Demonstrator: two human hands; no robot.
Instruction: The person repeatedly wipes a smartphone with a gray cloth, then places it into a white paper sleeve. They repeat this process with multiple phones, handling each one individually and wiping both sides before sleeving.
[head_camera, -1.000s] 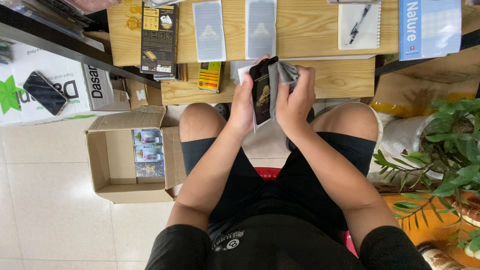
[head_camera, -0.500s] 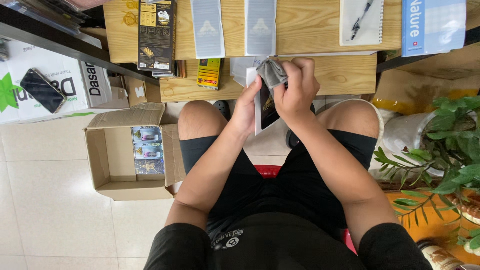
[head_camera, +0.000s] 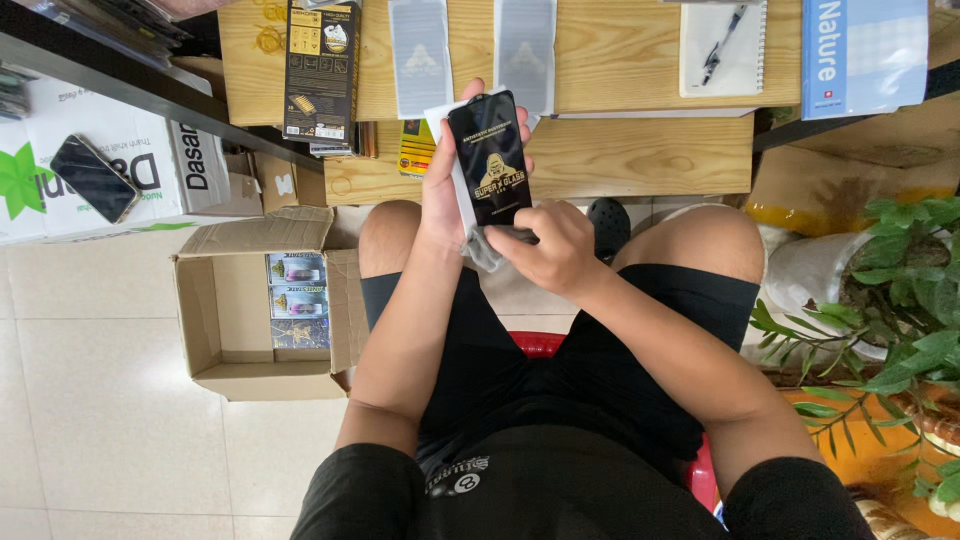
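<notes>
We are finding open tiled floor (head_camera: 110, 420) lying to the left, while the open cardboard box (head_camera: 262, 310), the wooden table (head_camera: 640, 150) ahead and the potted plant (head_camera: 890, 290) are hemming us in.

Small phone-accessory shop or packing corner, informal. Wooden counter (head_camera: 640, 150) is carrying flat black retail packets (head_camera: 321, 68) and pale screen-protector sleeves (head_camera: 420, 55), laid side by side, with a notepad and pen (head_camera: 722, 45) lying near them. Open cardboard carton (head_camera: 262, 310) is sitting on the tiled floor (head_camera: 100, 400), holding more small packaged goods. A dark phone (head_camera: 93, 178) is resting on a printed white box (head_camera: 110, 150). Potted plant (head_camera: 890, 290) is standing at one side.
</notes>
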